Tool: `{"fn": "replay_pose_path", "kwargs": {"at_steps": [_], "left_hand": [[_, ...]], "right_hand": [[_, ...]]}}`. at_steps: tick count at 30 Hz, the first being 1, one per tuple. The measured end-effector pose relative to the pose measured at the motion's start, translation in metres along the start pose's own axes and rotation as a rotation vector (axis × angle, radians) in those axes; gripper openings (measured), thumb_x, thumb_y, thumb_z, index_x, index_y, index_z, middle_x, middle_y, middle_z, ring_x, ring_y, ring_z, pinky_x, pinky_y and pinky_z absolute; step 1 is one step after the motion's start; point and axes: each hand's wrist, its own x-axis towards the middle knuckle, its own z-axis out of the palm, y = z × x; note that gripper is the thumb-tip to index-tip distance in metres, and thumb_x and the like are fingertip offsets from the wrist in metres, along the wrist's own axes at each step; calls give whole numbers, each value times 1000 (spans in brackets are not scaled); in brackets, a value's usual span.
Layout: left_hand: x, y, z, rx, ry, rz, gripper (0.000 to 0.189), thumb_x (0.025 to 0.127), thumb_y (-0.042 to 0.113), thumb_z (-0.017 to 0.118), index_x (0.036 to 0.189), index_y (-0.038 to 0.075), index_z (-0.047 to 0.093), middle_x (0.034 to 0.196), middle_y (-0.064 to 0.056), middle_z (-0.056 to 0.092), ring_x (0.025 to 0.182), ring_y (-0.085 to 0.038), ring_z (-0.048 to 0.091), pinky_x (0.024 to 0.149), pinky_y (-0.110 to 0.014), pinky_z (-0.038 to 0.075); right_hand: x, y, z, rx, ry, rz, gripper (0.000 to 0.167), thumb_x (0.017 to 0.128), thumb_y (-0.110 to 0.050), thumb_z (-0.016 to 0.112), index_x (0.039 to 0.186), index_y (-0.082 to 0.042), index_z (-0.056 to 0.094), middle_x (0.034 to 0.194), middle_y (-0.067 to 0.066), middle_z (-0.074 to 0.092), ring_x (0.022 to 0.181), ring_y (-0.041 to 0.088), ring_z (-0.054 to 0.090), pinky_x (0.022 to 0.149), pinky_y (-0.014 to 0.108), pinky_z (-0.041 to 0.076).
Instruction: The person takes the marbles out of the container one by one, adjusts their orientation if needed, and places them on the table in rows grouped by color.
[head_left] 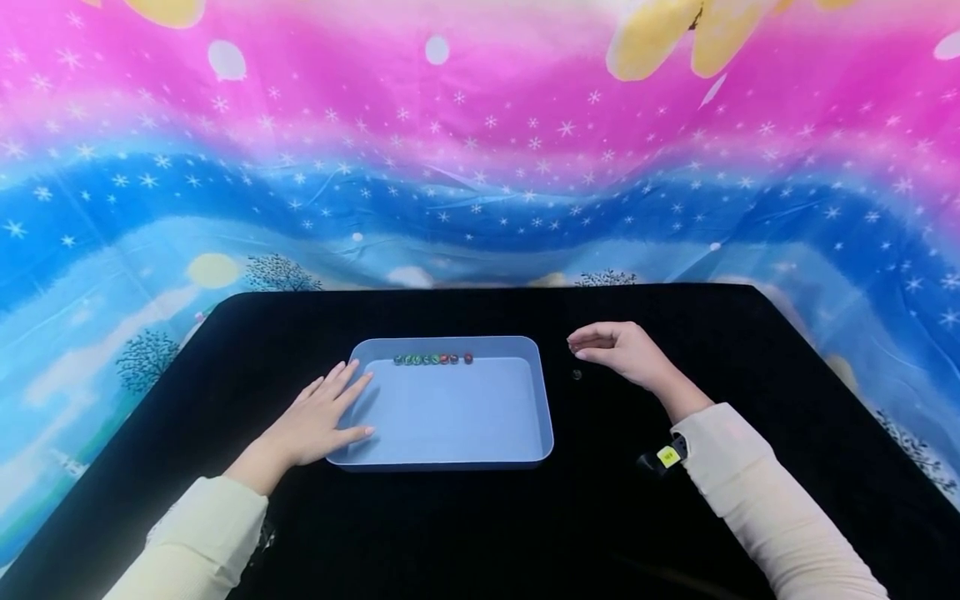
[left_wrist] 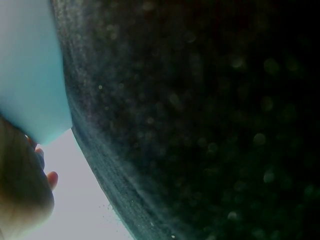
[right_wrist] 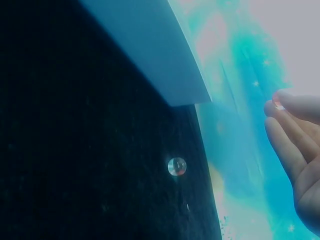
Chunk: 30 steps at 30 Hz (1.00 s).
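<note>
L hand [head_left: 317,421] spread over tray [head_left: 465,412]'s L edge, R hand [head_left: 621,353] pinching sm. marble [right_wrist: 278,102].

Looks forward and down over table [head_left: 450,533] and tray [head_left: 457,417] in head view; sits closer in both wrist views, sharing the tray.
</note>
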Motion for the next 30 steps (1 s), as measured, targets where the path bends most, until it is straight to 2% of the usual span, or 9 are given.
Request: {"fn": "replay_pose_path", "kwargs": {"at_steps": [13,30], "left_hand": [[0,-1,1,16,1,0,78,78,59,45,138,13,22,142,-13,12,128,-32,6,99,-51,10],[2,0,2,16,7,4,79,78,58,46,137,10,24,142,-14,12,129,-31,7,98,-51,11]], "right_hand": [[-8,18,-10,-52,26,35,34,80,-20,62,108,-1,58,104,11,60,90,17,58,76,33,46],[-15,44,-23,-90,44,81,34,81,-18,60,109,3,56,103,15,60,91,22,58,76,34,46]]}}
